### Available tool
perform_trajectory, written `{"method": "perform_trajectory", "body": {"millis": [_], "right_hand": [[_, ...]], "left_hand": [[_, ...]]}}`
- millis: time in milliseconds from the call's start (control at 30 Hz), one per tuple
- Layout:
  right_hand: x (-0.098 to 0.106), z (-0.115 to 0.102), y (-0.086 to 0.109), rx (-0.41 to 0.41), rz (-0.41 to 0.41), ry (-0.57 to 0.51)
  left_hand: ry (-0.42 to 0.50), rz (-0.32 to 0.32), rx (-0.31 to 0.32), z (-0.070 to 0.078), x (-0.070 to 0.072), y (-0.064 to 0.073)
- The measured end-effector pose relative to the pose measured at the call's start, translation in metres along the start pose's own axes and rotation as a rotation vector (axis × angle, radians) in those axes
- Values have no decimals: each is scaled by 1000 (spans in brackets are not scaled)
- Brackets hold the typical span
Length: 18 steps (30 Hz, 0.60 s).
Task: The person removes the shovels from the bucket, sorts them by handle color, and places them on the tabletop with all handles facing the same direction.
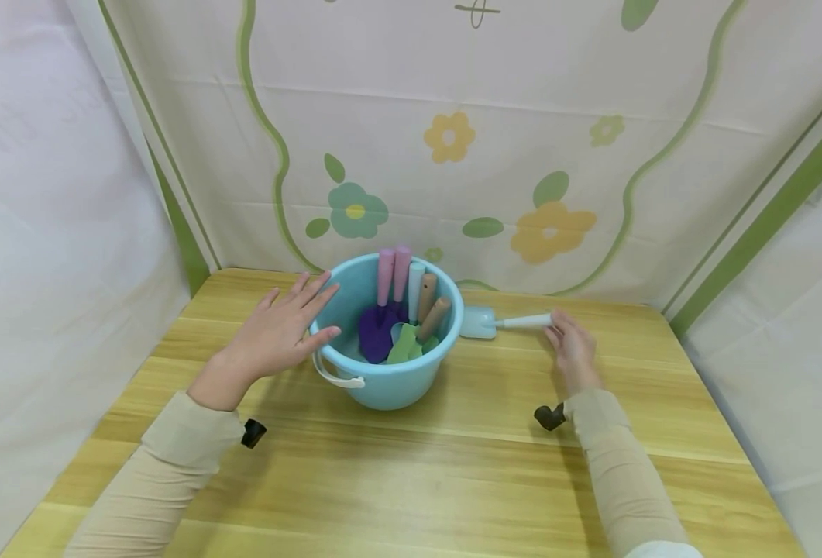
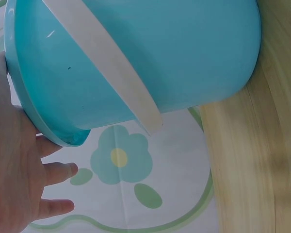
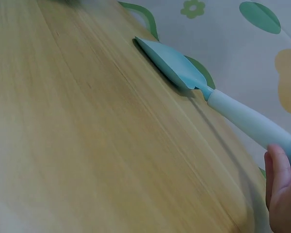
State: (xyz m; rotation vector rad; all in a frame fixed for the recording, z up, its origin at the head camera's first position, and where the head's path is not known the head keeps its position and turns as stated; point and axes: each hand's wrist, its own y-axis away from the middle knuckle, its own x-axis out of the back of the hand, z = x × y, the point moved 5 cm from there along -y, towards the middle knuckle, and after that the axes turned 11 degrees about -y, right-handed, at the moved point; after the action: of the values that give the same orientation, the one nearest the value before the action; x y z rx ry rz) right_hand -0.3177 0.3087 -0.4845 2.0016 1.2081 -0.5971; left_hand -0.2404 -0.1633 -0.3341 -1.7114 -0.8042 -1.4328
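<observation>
2 beige sleeves [image 1: 153, 477]; left hand [image 1: 271, 333] spread, touching bucket rim [image 1: 383, 368]; apart, right hand [image 1: 575, 349] pinches shovel handle [image 1: 525, 322].

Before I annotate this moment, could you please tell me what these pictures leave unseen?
Head: blade of the blue-handled tool in the bucket, partly behind green blades.
Left wrist: bucket's contents, hidden by its wall.
Right wrist: part of the right hand, cut off by the edge.
</observation>
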Motion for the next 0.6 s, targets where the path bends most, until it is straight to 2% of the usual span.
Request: {"method": "perform_trajectory", "body": {"millis": [233,467,600], "right_hand": [[0,0,1,5,3,50],[1,-3,2,5,6,217],[3,-5,2,2,9,270]], "left_hand": [[1,3,1,0,0,0],[-7,3,0,0,0,0],[-3,-3,2,1,0,0]]}}
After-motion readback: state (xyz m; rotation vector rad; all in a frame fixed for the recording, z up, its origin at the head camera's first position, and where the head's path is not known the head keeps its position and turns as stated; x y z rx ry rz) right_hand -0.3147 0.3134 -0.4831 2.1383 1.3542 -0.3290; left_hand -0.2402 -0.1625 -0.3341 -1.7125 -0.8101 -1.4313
